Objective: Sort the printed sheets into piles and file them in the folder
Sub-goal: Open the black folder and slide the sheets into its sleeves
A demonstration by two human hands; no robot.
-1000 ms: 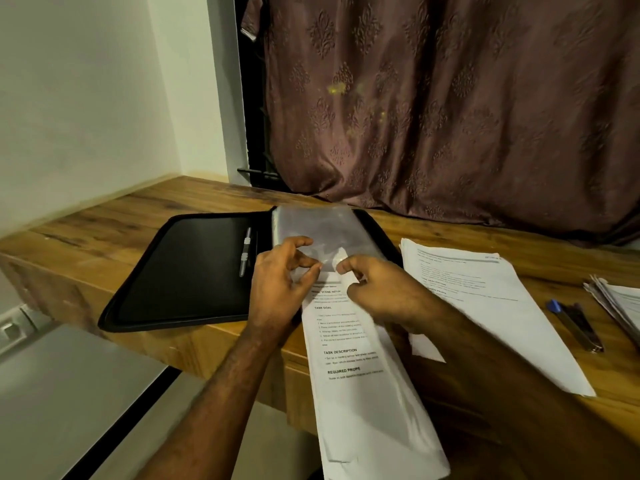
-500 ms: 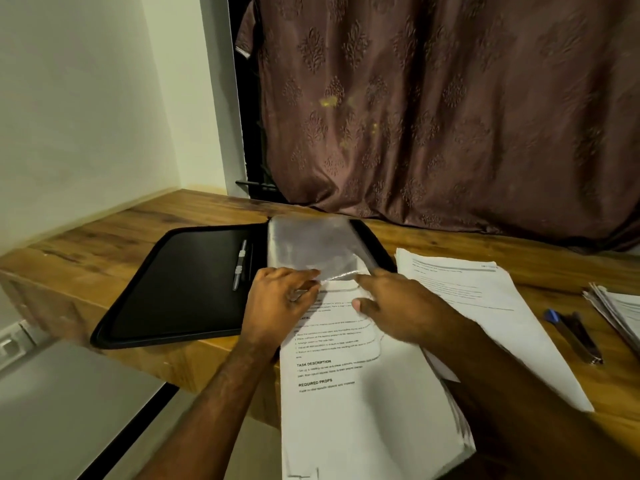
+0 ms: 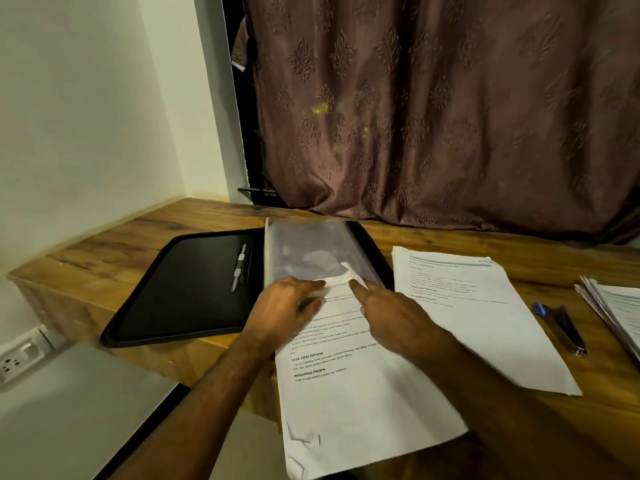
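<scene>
- The printed sheets (image 3: 349,382) had slid further into the folder (image 3: 194,289)'s clear sleeve (image 3: 304,251).
- Left hand (image 3: 287,313) pinched the sleeve's mouth; right hand (image 3: 391,317), index extended, pushed the sheets' top edge in.
- Filing looked barely begun.

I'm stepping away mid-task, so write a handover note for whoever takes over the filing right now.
Left hand: holds the clear sleeve open at its near edge.
Right hand: forefinger pushes the printed sheets into it.
Black folder lies open on the desk; the top edge has just entered, most still hangs over the desk edge.
Left: slide them fully in, then file the second pile and the far-right stack.
</scene>
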